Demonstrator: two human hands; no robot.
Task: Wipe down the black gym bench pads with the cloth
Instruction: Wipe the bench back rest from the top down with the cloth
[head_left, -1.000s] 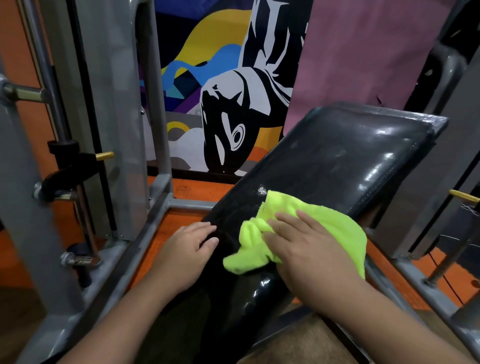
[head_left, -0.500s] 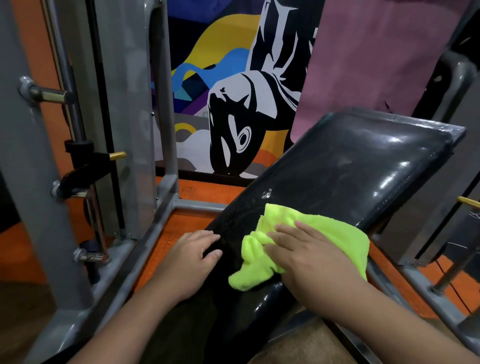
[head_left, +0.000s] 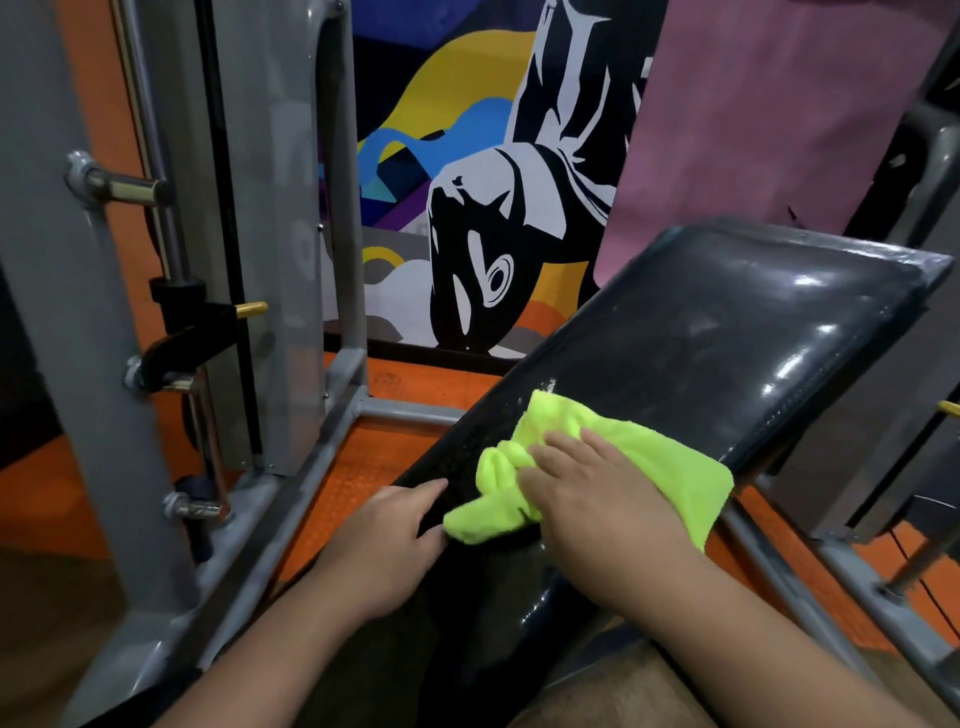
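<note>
A shiny black bench pad (head_left: 727, 343) slopes up from the lower centre toward the upper right. A neon yellow-green cloth (head_left: 639, 457) lies bunched on its lower part. My right hand (head_left: 597, 509) lies flat on the cloth with straight fingers pointing left, pressing it onto the pad. My left hand (head_left: 384, 540) rests on the pad's left edge just beside the cloth, fingers loosely bent over the edge. A small white speck (head_left: 548, 385) shows on the pad above the cloth.
Grey steel machine uprights (head_left: 280, 208) with pegs and a brass-tipped pin (head_left: 249, 310) stand at left. A grey floor frame (head_left: 332, 447) borders orange flooring (head_left: 343, 483). More grey frame bars (head_left: 852, 566) run at right. A painted mural wall (head_left: 493, 208) is behind.
My right hand has slid the cloth slightly down and left on the pad. The view has shifted a little; my left hand stays on the pad's edge.
</note>
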